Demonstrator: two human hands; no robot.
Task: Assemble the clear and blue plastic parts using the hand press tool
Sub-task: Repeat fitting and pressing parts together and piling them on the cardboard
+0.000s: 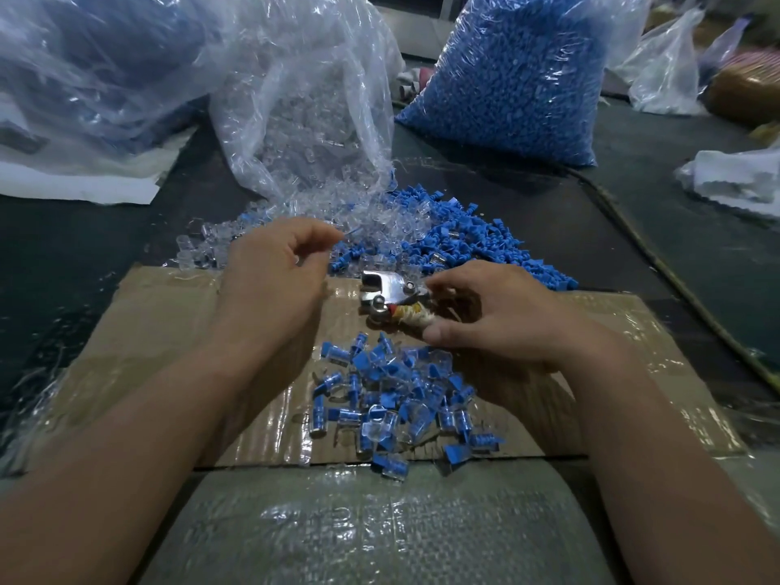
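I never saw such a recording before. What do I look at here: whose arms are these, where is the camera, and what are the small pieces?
There is no machine here: a person works with bare hands. The one picture comes from a camera worn on the person's head, looking forward and down, so both arms enter from below. The right hand grips a small metal hand press tool by its wrapped handle. The left hand has curled fingers; whether it holds a part I cannot tell. On the cardboard lies a pile of joined clear-and-blue pieces. Behind it lie loose clear parts and loose blue parts, in front of a bag of clear parts and a bag of blue parts.
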